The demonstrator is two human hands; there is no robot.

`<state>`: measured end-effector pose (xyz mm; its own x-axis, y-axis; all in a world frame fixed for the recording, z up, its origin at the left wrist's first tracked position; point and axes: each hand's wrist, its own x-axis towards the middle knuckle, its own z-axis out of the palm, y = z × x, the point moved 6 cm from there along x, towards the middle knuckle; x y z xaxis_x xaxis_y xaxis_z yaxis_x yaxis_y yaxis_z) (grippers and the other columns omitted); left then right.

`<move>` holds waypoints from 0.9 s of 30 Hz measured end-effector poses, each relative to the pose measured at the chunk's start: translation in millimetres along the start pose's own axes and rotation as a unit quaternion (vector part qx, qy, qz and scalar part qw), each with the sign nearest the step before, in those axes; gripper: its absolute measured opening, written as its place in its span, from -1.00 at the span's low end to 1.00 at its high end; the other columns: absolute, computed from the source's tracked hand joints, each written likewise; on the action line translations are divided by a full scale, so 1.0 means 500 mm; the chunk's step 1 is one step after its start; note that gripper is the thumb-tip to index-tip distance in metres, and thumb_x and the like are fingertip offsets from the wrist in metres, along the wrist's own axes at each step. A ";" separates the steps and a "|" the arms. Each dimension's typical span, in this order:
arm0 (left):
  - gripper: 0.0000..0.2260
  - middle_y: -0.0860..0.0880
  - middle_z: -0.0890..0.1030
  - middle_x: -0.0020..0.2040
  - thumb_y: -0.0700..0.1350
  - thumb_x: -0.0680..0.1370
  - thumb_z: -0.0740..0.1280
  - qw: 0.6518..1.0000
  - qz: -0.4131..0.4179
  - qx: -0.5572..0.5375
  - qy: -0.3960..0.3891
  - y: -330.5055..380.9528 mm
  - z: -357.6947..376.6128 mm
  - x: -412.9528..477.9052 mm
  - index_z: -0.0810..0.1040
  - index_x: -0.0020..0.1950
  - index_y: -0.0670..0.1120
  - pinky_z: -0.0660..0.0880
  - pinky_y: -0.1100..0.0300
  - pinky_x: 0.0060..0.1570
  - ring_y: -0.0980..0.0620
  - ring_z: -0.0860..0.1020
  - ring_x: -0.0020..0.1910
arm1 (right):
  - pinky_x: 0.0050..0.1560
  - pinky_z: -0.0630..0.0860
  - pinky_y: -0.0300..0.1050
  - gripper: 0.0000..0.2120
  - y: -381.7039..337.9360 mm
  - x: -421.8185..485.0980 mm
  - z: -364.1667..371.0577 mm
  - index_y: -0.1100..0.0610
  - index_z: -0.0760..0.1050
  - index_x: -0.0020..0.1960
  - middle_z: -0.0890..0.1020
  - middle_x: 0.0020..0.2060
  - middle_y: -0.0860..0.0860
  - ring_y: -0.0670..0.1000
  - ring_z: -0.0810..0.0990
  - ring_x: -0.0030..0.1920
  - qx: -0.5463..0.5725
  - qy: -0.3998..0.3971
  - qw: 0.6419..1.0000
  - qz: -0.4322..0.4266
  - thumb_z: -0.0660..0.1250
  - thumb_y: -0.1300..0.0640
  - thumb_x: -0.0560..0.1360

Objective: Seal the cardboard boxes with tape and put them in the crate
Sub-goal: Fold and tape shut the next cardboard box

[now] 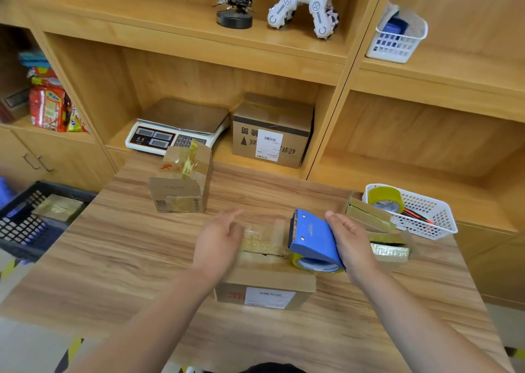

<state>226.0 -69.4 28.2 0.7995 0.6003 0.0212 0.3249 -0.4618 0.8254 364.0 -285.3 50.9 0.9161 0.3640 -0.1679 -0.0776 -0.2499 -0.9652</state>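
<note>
box (pixel 270 283) should seal best if the flat, released left grip (pixel 218 244) pins the seam while the right grip (pixel 350 244) (clenched round the tape dispenser (pixel 312 237)) pulls straight and taut.

Open tabletop (pixel 127 244) leads left to crate (pixel 62 188); taped box (pixel 181 190) probably flanks it.

A white scale (pixel 177 128) with a shiny top sits on a wooden shelf (pixel 225 149) in the upper middle of the frame. On a higher shelf (pixel 170 14) stand a white toy robot (pixel 304 3) and a small black bug (pixel 235 10) on a round base. A white basket (pixel 395 45) sits at the upper right. Red and yellow snack packs (pixel 48 108) are stacked at the left.
</note>
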 end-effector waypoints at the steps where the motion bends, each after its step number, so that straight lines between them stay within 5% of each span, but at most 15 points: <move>1: -0.71 0.19 0.54 0.20 -0.05 0.58 0.27 0.998 -0.012 -0.060 -0.015 0.019 0.004 -0.007 0.49 0.31 0.06 0.35 0.47 0.12 0.36 0.46 0.15 | -0.27 0.27 -0.11 -0.63 -0.002 0.001 0.002 0.23 0.45 -0.31 0.45 -0.41 0.07 0.00 0.39 -0.37 -0.009 -0.001 1.000 -0.007 0.26 0.01 0.57; 4: -0.81 0.15 0.63 -0.15 0.02 0.53 0.35 0.964 -0.112 -0.224 -0.087 0.050 0.043 -0.024 0.57 0.10 0.01 0.42 0.52 -0.19 0.33 0.56 -0.23 | -0.27 0.22 -0.10 -0.63 -0.009 0.000 0.008 0.21 0.39 -0.33 0.39 -0.42 0.07 -0.01 0.33 -0.38 -0.040 0.006 0.999 -0.024 0.26 0.02 0.57; 7: -0.82 -0.01 0.63 -0.27 -0.06 0.48 0.40 0.928 -0.182 -0.305 -0.109 0.051 0.067 -0.034 0.60 -0.07 -0.17 0.52 0.25 -0.19 0.12 0.56 -0.30 | -0.30 0.23 -0.11 -0.63 -0.009 -0.002 0.010 0.18 0.39 -0.35 0.40 -0.45 0.02 -0.05 0.34 -0.40 -0.068 0.012 0.997 -0.033 0.25 0.03 0.58; 9: -0.93 -0.06 0.63 -0.31 -0.21 0.46 0.40 0.915 -0.195 -0.339 -0.096 0.047 0.065 -0.038 0.61 -0.14 -0.22 0.53 0.25 -0.27 0.10 0.57 -0.33 | -0.31 0.25 -0.14 -0.63 -0.009 -0.003 0.011 0.20 0.42 -0.34 0.43 -0.44 0.01 -0.05 0.36 -0.39 -0.079 0.015 0.996 -0.038 0.25 0.03 0.58; 19: -0.92 -0.06 0.62 -0.37 -0.30 0.46 0.35 0.905 -0.201 -0.365 -0.091 0.034 0.040 -0.027 0.59 -0.22 -0.19 0.49 0.32 -0.39 0.10 0.54 -0.41 | -0.42 0.26 -0.31 -0.63 -0.023 -0.010 0.028 0.28 0.43 -0.29 0.46 -0.42 0.04 -0.06 0.39 -0.39 -0.106 0.003 0.993 -0.060 0.25 0.03 0.57; 27: -0.86 0.01 0.50 -0.46 -0.22 0.42 0.47 0.930 -0.192 -0.304 -0.073 0.024 0.031 -0.023 0.55 -0.31 -0.13 0.36 0.36 -0.49 0.16 0.39 -0.53 | -0.23 0.35 -0.12 -0.73 -0.032 -0.018 0.039 0.12 0.51 -0.27 0.55 -0.36 -0.07 -0.10 0.47 -0.31 -0.148 -0.042 0.984 -0.090 0.29 0.01 0.55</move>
<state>228.4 -92.1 29.2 0.7584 0.5291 -0.3806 0.2900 0.2491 0.9240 349.0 -267.1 63.7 0.8680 0.4958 -0.0269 0.2130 -0.4207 -0.8818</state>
